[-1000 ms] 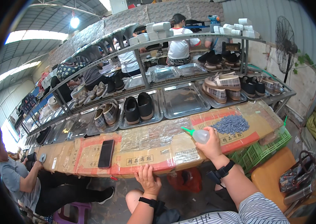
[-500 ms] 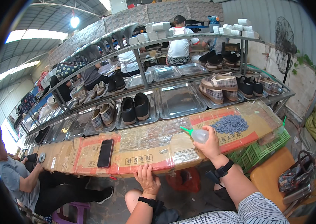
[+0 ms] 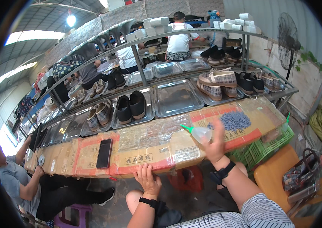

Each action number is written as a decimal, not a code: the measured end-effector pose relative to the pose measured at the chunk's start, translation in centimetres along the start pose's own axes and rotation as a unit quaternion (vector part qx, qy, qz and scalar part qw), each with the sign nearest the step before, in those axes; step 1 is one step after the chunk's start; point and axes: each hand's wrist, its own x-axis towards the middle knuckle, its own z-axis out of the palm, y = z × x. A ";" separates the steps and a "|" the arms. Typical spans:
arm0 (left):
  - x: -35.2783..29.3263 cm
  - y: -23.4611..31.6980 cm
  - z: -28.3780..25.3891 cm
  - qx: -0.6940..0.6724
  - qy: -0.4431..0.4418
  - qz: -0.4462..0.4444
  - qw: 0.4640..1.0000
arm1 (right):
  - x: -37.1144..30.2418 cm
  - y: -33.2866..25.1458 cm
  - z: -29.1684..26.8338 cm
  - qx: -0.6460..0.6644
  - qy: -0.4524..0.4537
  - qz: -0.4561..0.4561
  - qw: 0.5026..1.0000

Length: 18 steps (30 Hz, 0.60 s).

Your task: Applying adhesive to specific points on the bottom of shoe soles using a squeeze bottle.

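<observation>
A clear squeeze bottle (image 3: 202, 134) with a green nozzle lies on its side on the cardboard-covered bench (image 3: 161, 146), nozzle toward the far left. Right beside it is my right hand (image 3: 215, 145), its fingers apart and raised off the bottle, blurred by motion. Whether the thumb still brushes the bottle I cannot tell. Beyond that hand spreads a pile of small blue-grey pellets (image 3: 235, 121). My left hand (image 3: 148, 181) rests with fingers flat over the bench's near edge, holding nothing. A dark phone (image 3: 104, 153) lies to its left.
Metal trays (image 3: 178, 98) line the bench's far side, several bearing shoes, such as black slip-ons (image 3: 131, 107) and plaid shoes (image 3: 218, 81). Above them runs a metal rack (image 3: 140, 65). A green crate (image 3: 261, 146) and wooden chair (image 3: 273, 167) stand right; a co-worker (image 3: 22, 182) sits left.
My right hand has loosened from the squeeze bottle and shifted to the right, while the bottle stays on the cardboard. My left hand keeps its place. The view has tilted slightly.
</observation>
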 end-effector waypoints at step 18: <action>-0.2 0.2 0.2 0.001 0.001 0.006 1.000 | 0.0 0.6 -0.5 -0.010 -0.049 0.062 0.997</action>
